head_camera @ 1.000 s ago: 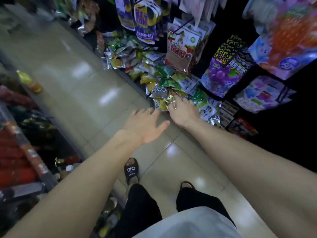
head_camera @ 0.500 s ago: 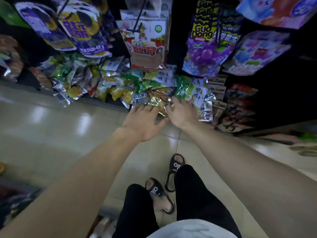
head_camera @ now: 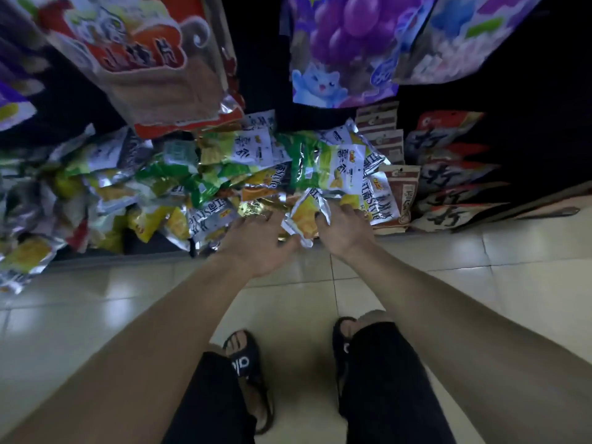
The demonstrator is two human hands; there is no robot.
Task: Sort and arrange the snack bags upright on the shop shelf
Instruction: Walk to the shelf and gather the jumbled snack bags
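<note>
A jumbled heap of small snack bags (head_camera: 224, 174), silver, yellow and green, lies on the bottom shelf. My right hand (head_camera: 344, 227) grips a small silver-and-yellow snack bag (head_camera: 306, 216) at the front of the heap, thumb over its edge. My left hand (head_camera: 259, 241) reaches in beside it with fingers spread, fingertips touching a gold foil bag (head_camera: 256, 208); it holds nothing.
Brown-and-red packets (head_camera: 403, 193) stand in a row right of the heap, with dark red-labelled bags (head_camera: 448, 184) beyond. Large bags hang overhead: a red-brown one (head_camera: 153, 65) and a purple grape one (head_camera: 339, 52). Tiled floor (head_camera: 480, 283) and my sandalled feet lie below.
The view has closed in on the bottom shelf. My right hand has taken hold of a silver-and-yellow bag and lifted its edge; my left hand has moved forward onto the heap.
</note>
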